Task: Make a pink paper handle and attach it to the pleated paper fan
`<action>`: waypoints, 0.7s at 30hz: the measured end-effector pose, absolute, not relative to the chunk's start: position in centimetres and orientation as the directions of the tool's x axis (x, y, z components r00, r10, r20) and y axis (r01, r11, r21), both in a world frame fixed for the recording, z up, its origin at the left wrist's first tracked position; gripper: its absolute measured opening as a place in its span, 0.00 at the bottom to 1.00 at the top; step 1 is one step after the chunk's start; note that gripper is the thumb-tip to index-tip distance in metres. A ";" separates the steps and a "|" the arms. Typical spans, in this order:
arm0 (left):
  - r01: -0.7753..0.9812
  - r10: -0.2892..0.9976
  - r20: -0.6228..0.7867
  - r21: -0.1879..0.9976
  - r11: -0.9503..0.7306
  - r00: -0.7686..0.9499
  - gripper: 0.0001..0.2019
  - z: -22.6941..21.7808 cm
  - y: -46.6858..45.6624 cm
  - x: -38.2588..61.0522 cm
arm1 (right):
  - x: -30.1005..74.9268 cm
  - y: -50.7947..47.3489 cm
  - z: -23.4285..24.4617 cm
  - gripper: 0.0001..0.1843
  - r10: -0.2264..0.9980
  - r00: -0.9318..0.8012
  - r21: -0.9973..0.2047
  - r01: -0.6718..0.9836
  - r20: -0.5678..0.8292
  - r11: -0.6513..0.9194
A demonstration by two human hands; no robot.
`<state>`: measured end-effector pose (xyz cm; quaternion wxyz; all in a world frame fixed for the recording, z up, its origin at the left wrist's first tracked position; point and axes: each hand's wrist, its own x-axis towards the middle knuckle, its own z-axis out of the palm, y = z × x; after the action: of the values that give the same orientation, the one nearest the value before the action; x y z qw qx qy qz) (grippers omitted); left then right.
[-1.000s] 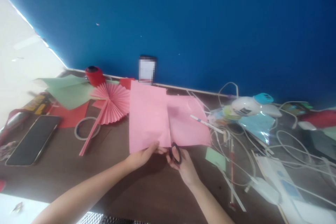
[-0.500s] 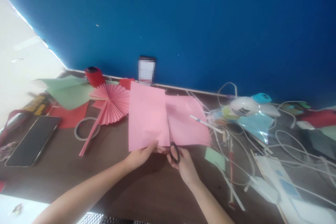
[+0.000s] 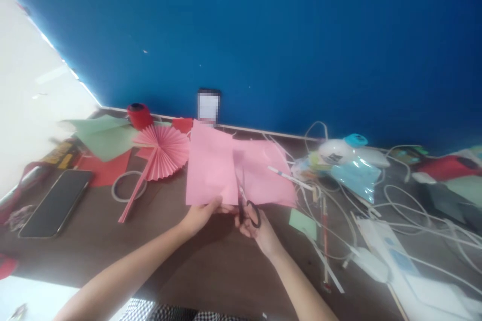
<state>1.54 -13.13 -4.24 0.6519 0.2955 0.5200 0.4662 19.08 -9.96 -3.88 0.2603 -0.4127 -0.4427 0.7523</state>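
Observation:
A pink paper sheet [image 3: 214, 170] is held up over the brown table [image 3: 211, 271], with a second pink part [image 3: 267, 175] to its right. My left hand [image 3: 201, 214] pinches the sheet's near edge. My right hand [image 3: 256, 225] grips black-handled scissors [image 3: 248, 208] whose blades reach up into the paper between the two pink parts.
A pink folded paper fan [image 3: 161, 153], a red roll [image 3: 139, 115], green paper [image 3: 105, 135] and red paper [image 3: 105, 168], a tape ring [image 3: 126, 185] and a dark phone [image 3: 56, 203] lie left. White cables [image 3: 406, 210], a glue bottle [image 3: 339, 150] and paper strips crowd the right. A blue wall [image 3: 263, 35] stands behind.
The scissors have advanced farther up into the pink paper. The view shifted slightly, and both hands stayed at the sheet's near edge.

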 end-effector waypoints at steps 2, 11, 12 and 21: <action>-0.406 0.924 -0.382 0.849 0.338 -0.031 0.19 -4.6 -12.6 1.4 | 19.1 -9.8 -3.9 0.31 0.746 -0.525 -0.860 -0.051 -0.409 -0.507; -0.564 0.910 -0.355 0.805 0.183 -0.212 0.09 -4.2 -10.9 0.4 | 20.1 -9.0 -2.9 0.32 0.676 -0.563 -0.820 0.007 -0.476 -0.572; -0.568 0.907 -0.357 0.804 0.176 -0.224 0.08 -4.3 -10.8 0.3 | 20.4 -9.0 -2.6 0.33 0.628 -0.601 -0.815 0.072 -0.495 -0.575; 0.038 0.784 -0.395 0.902 0.431 0.478 0.27 -1.0 -13.4 0.3 | 23.8 -7.3 -0.6 0.20 0.836 -0.464 -0.955 0.190 -0.293 -0.229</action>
<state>0.32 -13.37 -1.04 0.7220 0.4666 0.4406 0.2584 23.80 -7.26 -0.64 0.2520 -0.4524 -0.5672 0.6404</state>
